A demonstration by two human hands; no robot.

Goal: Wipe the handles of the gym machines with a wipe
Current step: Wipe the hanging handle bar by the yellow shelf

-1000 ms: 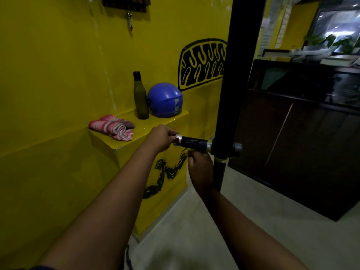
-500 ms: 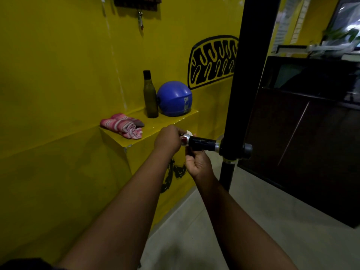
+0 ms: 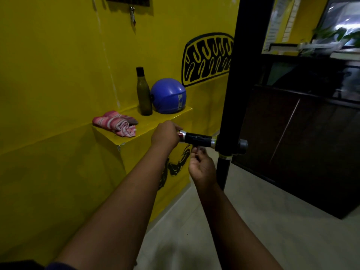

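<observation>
A short black handle with a silver and red end cap sticks out leftward from a black upright post. My left hand grips the capped free end of the handle. Just under the handle, my right hand is held palm up, with its fingertips bunched close to the handle's underside. It is too dim to tell whether those fingers pinch anything. No wipe shows in either hand.
A yellow ledge on the yellow wall carries a folded pink striped cloth, a dark bottle and a blue helmet. A dark cabinet stands right of the post. The floor is pale.
My right hand has dropped a little below the handle and turned more palm up. My left hand stays on the handle's end. The view has shifted slightly.
</observation>
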